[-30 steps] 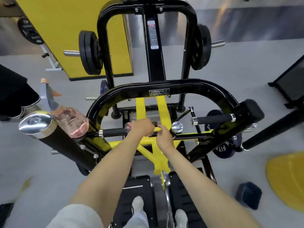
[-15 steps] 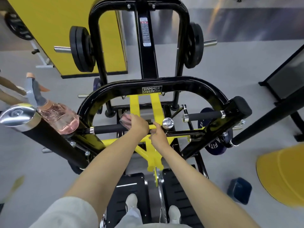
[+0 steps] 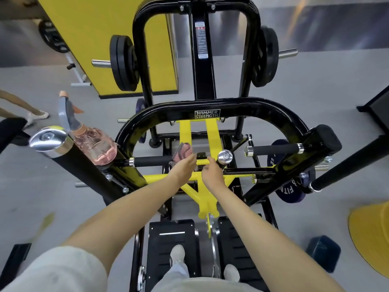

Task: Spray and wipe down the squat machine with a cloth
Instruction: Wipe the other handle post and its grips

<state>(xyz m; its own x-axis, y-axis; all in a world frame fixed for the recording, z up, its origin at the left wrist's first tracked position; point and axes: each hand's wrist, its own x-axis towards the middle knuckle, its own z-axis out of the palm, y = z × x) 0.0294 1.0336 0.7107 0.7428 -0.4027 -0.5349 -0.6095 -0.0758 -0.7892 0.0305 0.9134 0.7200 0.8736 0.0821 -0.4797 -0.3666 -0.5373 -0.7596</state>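
Your left hand (image 3: 184,167) has the cloth (image 3: 181,153) bunched in curled fingers and pressed on the inner end of the left grip (image 3: 151,161), just left of the knob (image 3: 224,157). Your right hand (image 3: 212,172) sits just below-left of the knob, fingers curled on the yellow bar (image 3: 201,162), with nothing else in it. The bottle (image 3: 95,147) is parked well left of the knob, leaning on the machine (image 3: 206,105) frame beside the chrome-capped roller (image 3: 48,139), and no hand is on it.

The step looks like wiping the left grip. To do it well:
- Wrap the cloth right round the foam, not just over the top, because the underside collects sweat too.
- Squeeze, twist and slide away from the knob, out to the chrome collar, in one pass.
- Use the right hand on the yellow bar as a brace so the arm doesn't swing under pressure.
- I can't tell whether the foam is wet. If the cloth drags dry, respray.
- Watch your left elbow. The bottle looks only perched, so a bump could drop it.

The right grip (image 3: 273,149), right of the knob, probably comes next.
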